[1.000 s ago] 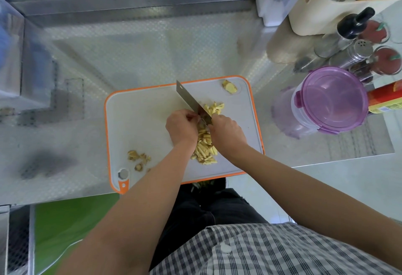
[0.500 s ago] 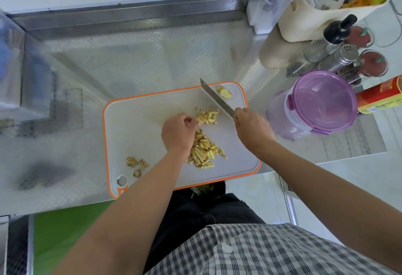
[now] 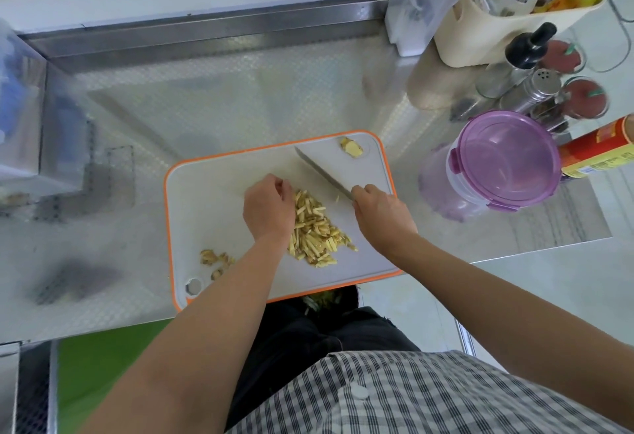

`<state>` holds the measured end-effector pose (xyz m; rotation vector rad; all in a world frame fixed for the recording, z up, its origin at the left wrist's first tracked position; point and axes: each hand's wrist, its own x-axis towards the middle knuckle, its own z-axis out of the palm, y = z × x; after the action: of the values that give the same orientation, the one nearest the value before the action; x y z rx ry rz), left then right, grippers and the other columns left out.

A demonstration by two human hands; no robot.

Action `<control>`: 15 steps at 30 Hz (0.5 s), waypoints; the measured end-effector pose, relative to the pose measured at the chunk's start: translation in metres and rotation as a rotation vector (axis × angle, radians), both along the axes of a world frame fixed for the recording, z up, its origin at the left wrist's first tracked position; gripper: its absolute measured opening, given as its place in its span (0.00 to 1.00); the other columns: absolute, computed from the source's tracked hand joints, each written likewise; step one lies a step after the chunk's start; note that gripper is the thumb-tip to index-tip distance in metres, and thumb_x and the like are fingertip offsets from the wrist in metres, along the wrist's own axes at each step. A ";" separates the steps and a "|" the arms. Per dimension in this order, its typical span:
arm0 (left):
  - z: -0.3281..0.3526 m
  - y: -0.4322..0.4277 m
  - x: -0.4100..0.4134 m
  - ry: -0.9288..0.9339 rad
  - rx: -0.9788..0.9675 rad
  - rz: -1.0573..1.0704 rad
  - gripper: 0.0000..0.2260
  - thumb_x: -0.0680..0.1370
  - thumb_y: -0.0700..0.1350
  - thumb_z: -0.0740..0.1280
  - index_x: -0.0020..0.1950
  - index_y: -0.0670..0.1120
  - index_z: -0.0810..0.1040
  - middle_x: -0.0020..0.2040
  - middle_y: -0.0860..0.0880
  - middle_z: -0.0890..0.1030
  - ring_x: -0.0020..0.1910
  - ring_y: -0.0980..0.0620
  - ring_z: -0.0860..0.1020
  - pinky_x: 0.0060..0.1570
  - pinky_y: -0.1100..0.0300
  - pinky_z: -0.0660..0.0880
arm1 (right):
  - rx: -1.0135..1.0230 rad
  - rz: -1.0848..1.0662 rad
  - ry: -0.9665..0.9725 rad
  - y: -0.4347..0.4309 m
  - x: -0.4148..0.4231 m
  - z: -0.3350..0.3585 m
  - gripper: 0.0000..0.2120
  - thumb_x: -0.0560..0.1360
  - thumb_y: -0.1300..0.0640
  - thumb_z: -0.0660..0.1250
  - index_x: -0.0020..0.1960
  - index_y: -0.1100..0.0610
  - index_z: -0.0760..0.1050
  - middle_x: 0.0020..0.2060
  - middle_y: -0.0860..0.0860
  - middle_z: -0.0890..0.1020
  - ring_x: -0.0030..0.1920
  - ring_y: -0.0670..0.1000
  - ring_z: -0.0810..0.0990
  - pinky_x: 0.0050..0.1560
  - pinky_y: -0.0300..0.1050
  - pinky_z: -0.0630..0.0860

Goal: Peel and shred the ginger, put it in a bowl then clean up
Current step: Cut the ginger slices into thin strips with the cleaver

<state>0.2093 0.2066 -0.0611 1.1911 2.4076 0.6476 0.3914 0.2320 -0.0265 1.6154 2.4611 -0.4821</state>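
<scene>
A white cutting board (image 3: 212, 200) with an orange rim lies on the steel counter. A heap of pale yellow ginger strips (image 3: 314, 227) sits in its middle. My left hand (image 3: 269, 207) rests with curled fingers against the heap's left side; whether it pinches any strips is hidden. My right hand (image 3: 380, 214) grips the handle of a knife (image 3: 322, 172), whose blade points up-left over the board, right of the heap. A ginger end piece (image 3: 350, 147) lies at the board's far right corner. Peel scraps (image 3: 216, 258) lie near the front left corner.
A purple-lidded plastic container (image 3: 504, 159) stands right of the board. Behind it are a spice shaker (image 3: 535, 88), a black-capped bottle (image 3: 525, 47), a red can (image 3: 603, 148) and a cream caddy (image 3: 480, 25). A clear bin (image 3: 20, 107) sits at the left.
The knife left the ginger and swung right, then came back a little toward the heap. My left hand stayed by the strips, which now lie gathered in one heap.
</scene>
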 end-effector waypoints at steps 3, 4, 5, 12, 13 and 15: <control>-0.001 0.005 0.005 0.024 0.010 -0.008 0.10 0.80 0.47 0.61 0.47 0.43 0.78 0.44 0.45 0.81 0.47 0.43 0.77 0.40 0.54 0.70 | -0.054 0.066 0.069 -0.007 0.002 -0.004 0.05 0.80 0.61 0.56 0.44 0.57 0.66 0.36 0.53 0.69 0.34 0.58 0.73 0.31 0.47 0.66; 0.000 0.008 0.006 0.032 0.015 -0.014 0.09 0.80 0.47 0.61 0.48 0.43 0.78 0.44 0.45 0.81 0.47 0.43 0.77 0.40 0.53 0.71 | -0.066 0.047 0.122 -0.008 0.005 -0.004 0.08 0.80 0.59 0.56 0.42 0.57 0.64 0.35 0.53 0.69 0.34 0.58 0.72 0.32 0.47 0.66; 0.000 0.011 0.008 0.034 0.023 -0.023 0.09 0.80 0.47 0.61 0.49 0.44 0.78 0.44 0.45 0.81 0.47 0.43 0.77 0.41 0.53 0.71 | -0.071 -0.004 0.185 -0.006 0.009 -0.004 0.10 0.80 0.59 0.56 0.40 0.56 0.63 0.34 0.52 0.68 0.34 0.58 0.71 0.31 0.47 0.65; 0.004 0.058 0.037 0.053 0.112 -0.247 0.05 0.77 0.41 0.64 0.51 0.44 0.77 0.48 0.43 0.78 0.53 0.42 0.72 0.49 0.52 0.70 | -0.083 -0.464 0.455 0.017 0.033 0.008 0.10 0.76 0.60 0.61 0.39 0.65 0.68 0.28 0.56 0.71 0.30 0.57 0.68 0.30 0.50 0.63; 0.004 0.066 0.042 0.069 0.122 -0.291 0.06 0.76 0.40 0.65 0.52 0.44 0.77 0.49 0.43 0.77 0.53 0.41 0.72 0.50 0.52 0.70 | -0.087 -0.491 0.453 0.018 0.035 0.007 0.10 0.76 0.60 0.61 0.39 0.64 0.68 0.28 0.57 0.71 0.31 0.58 0.69 0.31 0.50 0.64; 0.003 0.080 0.052 0.083 0.138 -0.378 0.09 0.75 0.38 0.66 0.54 0.44 0.77 0.52 0.42 0.76 0.54 0.41 0.73 0.52 0.52 0.69 | -0.110 -0.536 0.445 0.017 0.040 0.003 0.11 0.77 0.59 0.61 0.38 0.62 0.66 0.27 0.55 0.68 0.30 0.56 0.67 0.31 0.49 0.63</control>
<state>0.2614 0.2871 -0.0583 1.7041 2.1393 0.6596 0.4311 0.2492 -0.0233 2.3240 2.1725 -1.1360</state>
